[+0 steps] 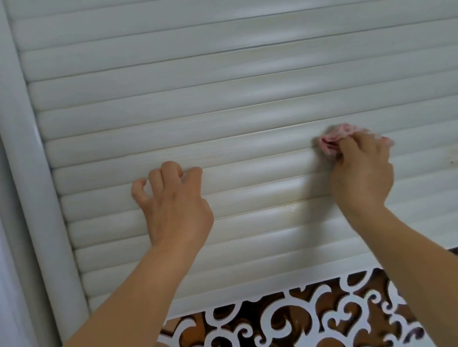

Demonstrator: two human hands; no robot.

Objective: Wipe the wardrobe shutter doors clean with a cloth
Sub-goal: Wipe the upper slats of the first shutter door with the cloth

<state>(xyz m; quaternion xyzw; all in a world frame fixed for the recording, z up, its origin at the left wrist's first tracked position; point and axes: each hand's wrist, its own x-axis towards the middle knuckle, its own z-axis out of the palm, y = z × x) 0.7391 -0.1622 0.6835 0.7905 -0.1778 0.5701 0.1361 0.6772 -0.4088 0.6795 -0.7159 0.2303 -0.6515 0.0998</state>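
Right hand (362,172) is gripping a bunched pink cloth (334,139), fingers curled round it and pressing it against the shutter door (211,70). Cloth is sitting at the fingertips, poking out above and to the left of the knuckles, with a little showing past the far side of the hand too. It is lying on a slat roughly halfway up the visible panel, right of centre.

Left hand (173,201) is resting on the slats at about the same height, well apart from the cloth. Its fingers are bent, tips touching the slat faces, holding nothing.

White horizontal slats are running the full width of the view. A few small dark specks are showing on the slats to the right of the cloth, and a faint brownish mark on a slat seam lower down between the two wrists.

Edges: a rounded white frame post (21,172) is closing off the door on the left, near the left hand. Below, the slats are ending at a white scrollwork panel (294,324) over a dark brown backing. Slats are continuing above both hands and out past the right hand to the picture edge.
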